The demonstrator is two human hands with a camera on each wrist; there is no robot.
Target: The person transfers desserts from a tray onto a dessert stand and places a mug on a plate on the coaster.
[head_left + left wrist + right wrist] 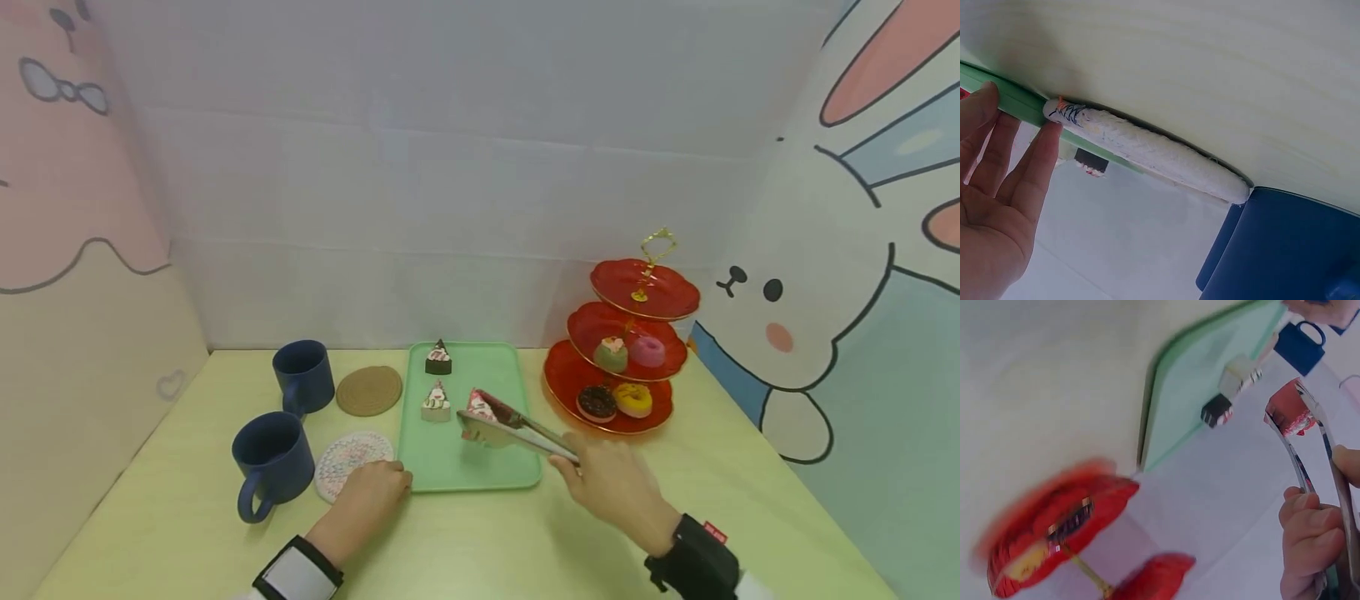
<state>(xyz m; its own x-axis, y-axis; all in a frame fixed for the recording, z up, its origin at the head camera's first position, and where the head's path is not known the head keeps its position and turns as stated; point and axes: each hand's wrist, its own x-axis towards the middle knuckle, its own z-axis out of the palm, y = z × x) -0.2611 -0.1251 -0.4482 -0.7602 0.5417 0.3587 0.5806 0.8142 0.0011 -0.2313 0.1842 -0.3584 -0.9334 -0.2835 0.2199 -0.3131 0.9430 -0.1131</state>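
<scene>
My right hand (611,483) grips metal tongs (525,432). A pink-red toy cake slice (1290,407) is clamped between the tong tips, lifted above the right part of the green tray (480,471). At the tray's near left corner, my left hand (378,492) holds the rim between thumb and fingers, its fingertips beside a white speckled coaster (1160,153). Two more cake slices stand on the tray: a chocolate one (438,360) at the back and a pale one (436,404) in front of it.
A red three-tier stand (645,287) at the back right bears several toy donuts and cakes. Two dark blue mugs (273,458) stand on the left, near a round tan coaster (369,391). White wall behind the table; printed panels at both sides.
</scene>
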